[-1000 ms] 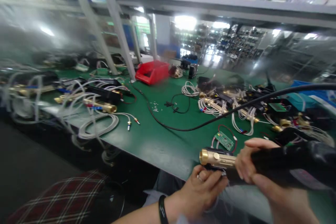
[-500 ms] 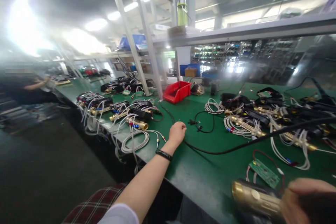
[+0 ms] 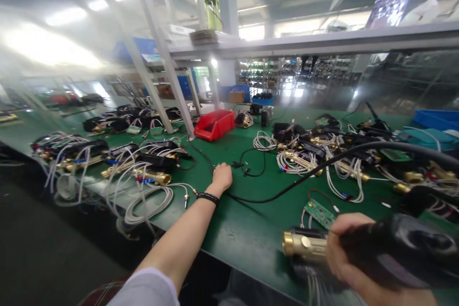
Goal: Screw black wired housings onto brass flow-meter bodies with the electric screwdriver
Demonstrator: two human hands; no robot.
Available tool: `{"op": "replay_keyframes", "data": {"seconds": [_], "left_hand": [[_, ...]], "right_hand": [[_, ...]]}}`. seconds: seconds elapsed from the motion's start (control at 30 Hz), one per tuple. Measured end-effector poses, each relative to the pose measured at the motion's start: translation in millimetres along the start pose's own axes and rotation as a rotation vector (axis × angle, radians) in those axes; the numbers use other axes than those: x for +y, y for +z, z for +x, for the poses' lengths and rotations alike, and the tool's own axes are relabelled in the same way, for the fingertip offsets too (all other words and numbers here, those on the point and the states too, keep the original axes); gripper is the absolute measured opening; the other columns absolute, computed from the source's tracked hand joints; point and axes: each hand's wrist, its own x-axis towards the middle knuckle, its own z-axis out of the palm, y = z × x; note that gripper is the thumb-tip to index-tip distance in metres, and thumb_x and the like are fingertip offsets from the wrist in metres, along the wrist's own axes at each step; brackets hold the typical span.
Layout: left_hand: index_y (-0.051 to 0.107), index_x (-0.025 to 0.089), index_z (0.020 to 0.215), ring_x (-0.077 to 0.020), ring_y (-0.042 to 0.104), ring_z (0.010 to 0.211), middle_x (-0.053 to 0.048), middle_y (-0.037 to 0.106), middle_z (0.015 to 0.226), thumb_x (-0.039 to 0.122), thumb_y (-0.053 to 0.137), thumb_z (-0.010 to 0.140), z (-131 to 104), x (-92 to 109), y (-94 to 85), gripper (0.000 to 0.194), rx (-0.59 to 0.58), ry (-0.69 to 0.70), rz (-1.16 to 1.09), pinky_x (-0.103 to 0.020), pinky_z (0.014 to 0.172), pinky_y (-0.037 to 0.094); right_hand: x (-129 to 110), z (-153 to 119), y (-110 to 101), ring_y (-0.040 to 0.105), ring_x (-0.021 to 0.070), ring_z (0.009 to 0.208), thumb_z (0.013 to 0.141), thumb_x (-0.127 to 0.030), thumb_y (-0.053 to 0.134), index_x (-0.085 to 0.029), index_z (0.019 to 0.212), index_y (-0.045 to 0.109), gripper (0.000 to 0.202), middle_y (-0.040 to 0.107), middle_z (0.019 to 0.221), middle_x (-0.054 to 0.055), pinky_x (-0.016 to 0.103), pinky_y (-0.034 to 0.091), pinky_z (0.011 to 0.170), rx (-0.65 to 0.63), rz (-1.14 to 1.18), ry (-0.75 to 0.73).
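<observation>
My left hand rests on the green tabletop with its fingers curled together; what they hold, if anything, is hidden. Just right of its fingertips lie several tiny loose parts and a thin black cable. At the lower right, my right hand is wrapped around a bulky black tool, blurred and close to the camera, which looks like a power tool. Beside that hand lies a brass valve body with a black housing and grey wires. A green circuit board sits behind it.
A red bin stands by a metal upright. Brass assemblies with coiled grey wires crowd the left and right of the bench. A thick black cable arcs across the bench. A shelf spans above.
The view has swung right, so the bench contents sit further left. More of the right hand and its black tool now shows. The left hand stays at its spot on the bench.
</observation>
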Motion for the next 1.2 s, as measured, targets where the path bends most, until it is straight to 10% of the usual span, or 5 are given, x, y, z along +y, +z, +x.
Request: {"op": "replay_keyframes", "data": {"seconds": [0.2, 0.27, 0.4, 0.73, 1.2], "left_hand": [[0.055, 0.017, 0.099, -0.0144, 0.057, 0.094, -0.005, 0.060, 0.100, 0.023, 0.039, 0.095, -130, 36, -28.5, 0.017, 0.096, 0.217, -0.356, -0.027, 0.087, 0.046], [0.056, 0.018, 0.089, -0.0152, 0.059, 0.089, -0.004, 0.063, 0.093, 0.029, 0.051, 0.092, -188, 50, -20.1, 0.013, -0.046, 0.312, -0.866, -0.026, 0.081, 0.047], [0.051, 0.018, 0.087, -0.0122, 0.062, 0.071, -0.002, 0.068, 0.077, 0.026, 0.073, 0.076, -258, 82, 9.2, 0.026, -0.385, 0.053, -1.489, -0.022, 0.068, 0.047], [0.048, 0.016, 0.086, -0.0109, 0.065, 0.067, -0.004, 0.072, 0.076, 0.016, 0.081, 0.064, -261, 106, 11.1, 0.040, -0.411, -0.079, -1.781, -0.019, 0.066, 0.049], [0.052, 0.018, 0.084, -0.0118, 0.064, 0.070, -0.001, 0.069, 0.078, 0.019, 0.072, 0.074, -266, 112, 15.7, 0.022, -0.368, 0.069, -1.462, -0.021, 0.069, 0.047]], "right_hand": [[-12, 8, -14, 0.053, 0.0141, 0.062, 0.082, -0.026, 0.065, -0.027, 0.108, 0.051, 0.030, 0.055, 0.071, -0.001, 0.030, 0.043, 0.059, -0.038, 0.086, -0.158], [-26, 10, -16, 0.051, 0.0130, 0.059, 0.081, -0.023, 0.066, -0.026, 0.108, 0.052, 0.030, 0.054, 0.068, -0.002, 0.030, 0.043, 0.058, -0.028, 0.200, -0.214], [-52, 7, -6, 0.049, 0.0103, 0.055, 0.079, -0.022, 0.067, -0.024, 0.104, 0.054, 0.028, 0.050, 0.066, -0.002, 0.027, 0.041, 0.053, -0.055, 0.392, -0.280], [-55, -7, 9, 0.050, 0.0098, 0.055, 0.080, -0.021, 0.065, -0.024, 0.103, 0.052, 0.026, 0.051, 0.068, -0.003, 0.028, 0.041, 0.054, -0.111, 0.456, -0.260], [-43, -4, 7, 0.053, 0.0112, 0.058, 0.082, -0.018, 0.063, -0.024, 0.106, 0.050, 0.028, 0.054, 0.071, -0.003, 0.029, 0.043, 0.056, -0.165, 0.406, -0.204]]}}
